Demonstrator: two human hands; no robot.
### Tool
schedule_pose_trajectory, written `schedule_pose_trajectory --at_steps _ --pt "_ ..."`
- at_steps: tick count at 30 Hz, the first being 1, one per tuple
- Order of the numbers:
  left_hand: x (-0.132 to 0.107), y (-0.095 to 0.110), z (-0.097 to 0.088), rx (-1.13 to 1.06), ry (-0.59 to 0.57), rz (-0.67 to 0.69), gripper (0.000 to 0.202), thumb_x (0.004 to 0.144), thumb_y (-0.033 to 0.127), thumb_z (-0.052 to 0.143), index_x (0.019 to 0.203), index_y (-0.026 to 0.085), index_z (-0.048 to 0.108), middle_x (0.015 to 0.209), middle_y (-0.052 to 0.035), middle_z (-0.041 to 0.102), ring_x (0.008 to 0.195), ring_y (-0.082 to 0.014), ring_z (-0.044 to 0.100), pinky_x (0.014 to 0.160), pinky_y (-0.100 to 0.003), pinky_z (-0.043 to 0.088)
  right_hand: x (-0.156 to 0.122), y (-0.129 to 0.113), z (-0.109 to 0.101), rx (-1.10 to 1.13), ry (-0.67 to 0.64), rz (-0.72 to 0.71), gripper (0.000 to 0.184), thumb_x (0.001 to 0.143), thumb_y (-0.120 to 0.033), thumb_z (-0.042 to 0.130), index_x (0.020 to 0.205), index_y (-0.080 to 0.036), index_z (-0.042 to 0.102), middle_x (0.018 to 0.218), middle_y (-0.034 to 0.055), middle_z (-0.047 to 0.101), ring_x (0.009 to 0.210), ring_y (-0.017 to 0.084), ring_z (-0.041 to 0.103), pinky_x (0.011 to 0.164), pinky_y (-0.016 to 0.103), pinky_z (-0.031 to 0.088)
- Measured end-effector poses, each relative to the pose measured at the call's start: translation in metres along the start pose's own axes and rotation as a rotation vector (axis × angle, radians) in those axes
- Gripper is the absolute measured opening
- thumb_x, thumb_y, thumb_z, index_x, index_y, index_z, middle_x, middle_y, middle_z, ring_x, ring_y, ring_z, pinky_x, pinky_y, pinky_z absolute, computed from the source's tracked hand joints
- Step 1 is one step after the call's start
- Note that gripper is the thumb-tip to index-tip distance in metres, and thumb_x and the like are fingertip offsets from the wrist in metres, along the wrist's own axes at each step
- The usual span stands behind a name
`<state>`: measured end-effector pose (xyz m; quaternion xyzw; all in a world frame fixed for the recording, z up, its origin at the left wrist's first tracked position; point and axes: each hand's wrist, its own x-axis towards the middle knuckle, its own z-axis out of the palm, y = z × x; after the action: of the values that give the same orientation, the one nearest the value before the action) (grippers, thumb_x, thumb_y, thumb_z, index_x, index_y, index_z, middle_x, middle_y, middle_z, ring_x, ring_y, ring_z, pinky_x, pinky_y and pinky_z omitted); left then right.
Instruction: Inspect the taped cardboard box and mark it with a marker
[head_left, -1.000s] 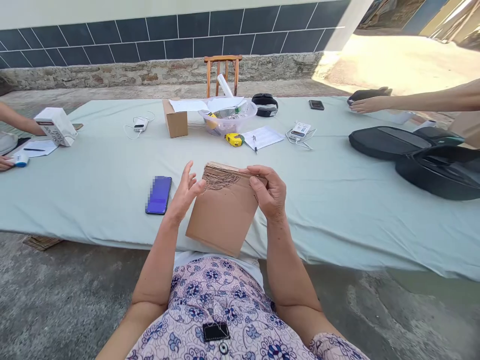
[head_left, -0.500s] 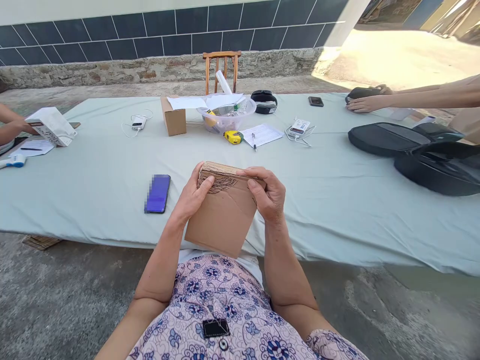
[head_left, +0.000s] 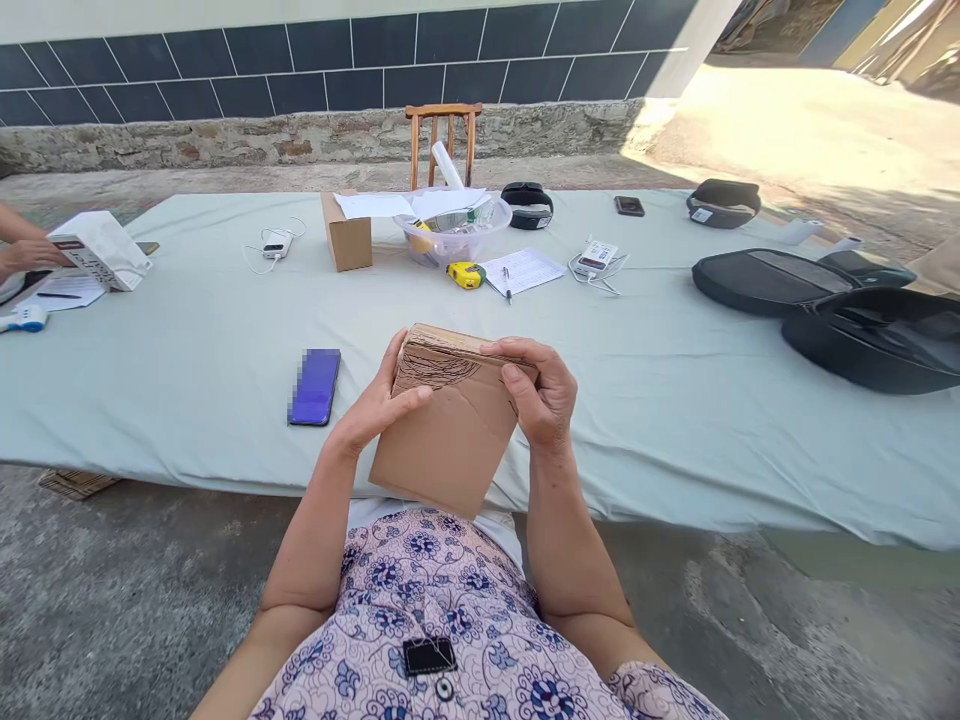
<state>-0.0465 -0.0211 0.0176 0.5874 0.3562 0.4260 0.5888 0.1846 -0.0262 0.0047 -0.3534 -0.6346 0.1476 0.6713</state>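
Note:
Between my two hands is a brown cardboard box (head_left: 442, 440), tilted over the table's near edge, with dark scribbled lines on its upper part. My left hand (head_left: 382, 405) grips its left side, thumb laid across the front and fingers behind. At the upper right corner my right hand (head_left: 540, 390) holds it, thumb on the front and index finger along the top edge. The fingers behind the box are hidden. A phone (head_left: 315, 387) with a blue screen lies on the cloth left of my left hand.
Beyond the box are a yellow tape measure (head_left: 466, 275), a written sheet (head_left: 525, 271) with pens, a plastic basket (head_left: 456, 240) and a small carton (head_left: 349, 240). A black case (head_left: 870, 335) lies open at right. At left, another person's hand (head_left: 34, 255) touches a white box (head_left: 101, 250).
My left thumb has slid down the box's front, and the box has shifted slightly right. The other person's hands at far right have left the black headset-like object.

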Motion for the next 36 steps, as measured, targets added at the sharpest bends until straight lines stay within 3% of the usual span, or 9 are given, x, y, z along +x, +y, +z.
schedule_pose_trajectory --at_steps 4,9,12,15,19,23,29,32,36 --pt "-0.003 -0.017 -0.016 -0.073 -0.107 -0.104 0.108 0.076 0.046 0.089 0.167 0.032 0.033 0.165 -0.0108 0.051 0.150 -0.0351 0.051 0.122 -0.048 0.044 -0.004 0.012 0.000 -0.046 0.017 0.067 0.035 0.096 -0.053 0.064 0.122 -0.032 0.072 0.125 0.0055 0.079 0.132 0.030 0.068 0.120 0.054 0.049" --pt "0.007 -0.031 -0.016 -0.092 0.174 -0.304 0.097 0.079 0.054 0.082 0.161 0.025 0.040 0.140 -0.0145 0.069 0.121 -0.0324 0.071 0.103 -0.044 0.057 -0.020 0.051 0.002 -0.117 0.000 0.333 0.080 0.090 -0.073 0.061 0.156 -0.029 0.048 0.166 0.0127 0.050 0.153 0.033 0.050 0.129 0.056 0.037" --pt "0.011 -0.034 -0.011 -0.068 0.219 -0.307 0.086 0.078 0.051 0.082 0.153 0.024 0.050 0.132 -0.0130 0.071 0.111 -0.0295 0.073 0.094 -0.040 0.060 -0.028 0.072 0.006 -0.085 0.050 0.524 0.094 0.088 -0.082 0.056 0.161 -0.025 0.039 0.172 0.0175 0.039 0.158 0.032 0.043 0.129 0.056 0.035" --pt "0.013 -0.039 -0.007 -0.092 0.217 -0.301 0.074 0.076 0.051 0.082 0.140 0.022 0.059 0.125 -0.0119 0.072 0.108 -0.0282 0.072 0.089 -0.038 0.060 -0.029 0.083 0.014 -0.072 0.123 0.613 0.090 0.089 -0.083 0.052 0.156 -0.023 0.045 0.167 0.0194 0.046 0.155 0.031 0.047 0.128 0.055 0.038" --pt "0.014 -0.045 -0.006 -0.127 0.264 -0.275 0.071 0.069 0.051 0.083 0.130 0.020 0.062 0.127 -0.0111 0.071 0.109 -0.0263 0.071 0.089 -0.036 0.058 -0.026 0.092 0.020 -0.208 0.211 0.591 0.079 0.091 -0.075 0.055 0.147 -0.020 0.056 0.151 0.0203 0.062 0.137 0.030 0.063 0.120 0.055 0.046" --pt "0.016 -0.047 -0.001 -0.166 0.324 -0.258 0.067 0.066 0.047 0.083 0.125 0.021 0.062 0.127 -0.0105 0.072 0.111 -0.0270 0.071 0.090 -0.037 0.058 -0.031 0.097 0.008 -0.301 0.197 0.591 0.061 0.097 -0.064 0.049 0.137 -0.020 0.063 0.133 0.0162 0.073 0.119 0.026 0.071 0.109 0.048 0.054" --pt "0.015 -0.052 0.008 -0.250 0.331 -0.275 0.073 0.070 0.048 0.079 0.134 0.022 0.054 0.123 -0.0089 0.072 0.108 -0.0263 0.072 0.091 -0.039 0.059 -0.031 0.102 -0.018 -0.539 0.148 0.740 0.047 0.089 -0.040 0.062 0.129 -0.015 0.068 0.129 0.0210 0.071 0.120 0.035 0.064 0.111 0.060 0.047" --pt "0.013 -0.055 0.009 -0.293 0.266 -0.290 0.078 0.071 0.053 0.079 0.137 0.022 0.052 0.123 -0.0091 0.071 0.107 -0.0265 0.070 0.092 -0.040 0.058 -0.024 0.105 -0.015 -0.617 0.097 0.836 0.049 0.081 -0.028 0.072 0.128 -0.016 0.070 0.129 0.0227 0.069 0.129 0.041 0.058 0.113 0.063 0.042" --pt "0.010 -0.058 0.011 -0.292 0.236 -0.273 0.081 0.070 0.052 0.080 0.140 0.023 0.051 0.129 -0.0088 0.067 0.112 -0.0271 0.068 0.096 -0.041 0.056 -0.022 0.106 -0.008 -0.600 0.071 0.906 0.038 0.078 -0.020 0.073 0.116 -0.017 0.075 0.123 0.0221 0.070 0.124 0.040 0.060 0.111 0.060 0.042"
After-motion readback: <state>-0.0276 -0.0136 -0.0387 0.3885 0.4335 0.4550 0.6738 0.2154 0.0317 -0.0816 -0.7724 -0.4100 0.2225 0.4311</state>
